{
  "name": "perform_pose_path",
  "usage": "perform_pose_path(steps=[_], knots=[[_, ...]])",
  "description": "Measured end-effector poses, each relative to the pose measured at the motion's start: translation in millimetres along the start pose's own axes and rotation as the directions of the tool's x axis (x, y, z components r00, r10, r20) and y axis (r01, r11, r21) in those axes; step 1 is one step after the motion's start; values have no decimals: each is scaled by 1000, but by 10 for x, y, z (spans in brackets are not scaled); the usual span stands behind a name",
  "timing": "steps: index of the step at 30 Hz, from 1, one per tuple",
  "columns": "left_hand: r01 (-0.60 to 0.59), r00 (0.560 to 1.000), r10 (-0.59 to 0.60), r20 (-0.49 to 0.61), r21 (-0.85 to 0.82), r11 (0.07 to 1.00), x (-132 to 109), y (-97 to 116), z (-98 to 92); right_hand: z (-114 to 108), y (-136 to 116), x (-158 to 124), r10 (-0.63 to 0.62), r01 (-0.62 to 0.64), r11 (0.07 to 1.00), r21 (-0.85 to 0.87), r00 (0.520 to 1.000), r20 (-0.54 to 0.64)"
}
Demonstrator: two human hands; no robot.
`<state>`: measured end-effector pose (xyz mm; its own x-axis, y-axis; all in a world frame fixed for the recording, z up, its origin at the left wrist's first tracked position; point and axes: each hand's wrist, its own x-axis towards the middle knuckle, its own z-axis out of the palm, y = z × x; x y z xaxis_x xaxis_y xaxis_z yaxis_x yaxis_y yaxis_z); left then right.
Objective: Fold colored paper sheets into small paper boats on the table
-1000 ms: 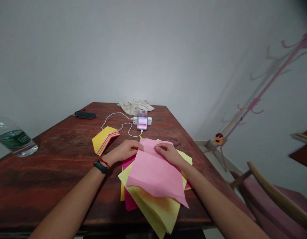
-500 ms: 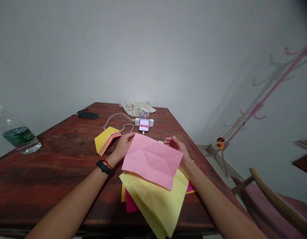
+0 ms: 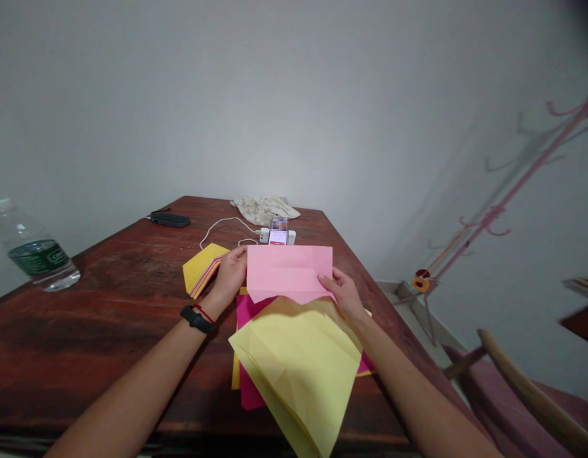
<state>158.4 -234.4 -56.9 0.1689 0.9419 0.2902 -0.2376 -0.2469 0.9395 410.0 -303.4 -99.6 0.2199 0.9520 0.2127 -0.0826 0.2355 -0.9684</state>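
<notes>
A creased sheet of pink paper (image 3: 289, 270) is held up between both hands. My left hand (image 3: 231, 273) pinches its left edge, with part of the fingers hidden behind the sheet. At the right edge, my right hand (image 3: 345, 294) grips it with the thumb on the front. Below lie creased sheets of yellow paper (image 3: 303, 369), reaching past the table's front edge. Magenta paper (image 3: 250, 381) shows beneath them. Beside my left hand rests a folded stack of yellow and pink paper (image 3: 201, 267).
A water bottle (image 3: 41, 257) stands at the left. Toward the back are a black power bank or similar device (image 3: 170, 219), a phone (image 3: 278, 234) with a white cable and a crumpled cloth (image 3: 265, 208). A wooden chair (image 3: 523, 381) and pink coat rack (image 3: 494, 213) are at the right.
The pink paper has been turned and raised away from me, uncovering more yellow paper. My right hand has closed on its right edge; its lower edge now looks bent.
</notes>
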Motion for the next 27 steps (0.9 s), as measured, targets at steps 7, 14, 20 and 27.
perform_pose_path(steps=[7,14,20,27], knots=[[115,992,-120,39,117,986,45,-9,-76,-62,3,76,16,3,991,131,989,-145],[15,987,-38,155,141,990,16,-84,-29,-31,44,75,105,-88,989,122,984,-144],[25,993,-37,115,105,994,86,-275,-53,-26,33,84,118,-84,979,186,977,-177],[3,998,-6,63,41,999,49,-280,0,-17,71,66,177,-143,958,250,977,-117]])
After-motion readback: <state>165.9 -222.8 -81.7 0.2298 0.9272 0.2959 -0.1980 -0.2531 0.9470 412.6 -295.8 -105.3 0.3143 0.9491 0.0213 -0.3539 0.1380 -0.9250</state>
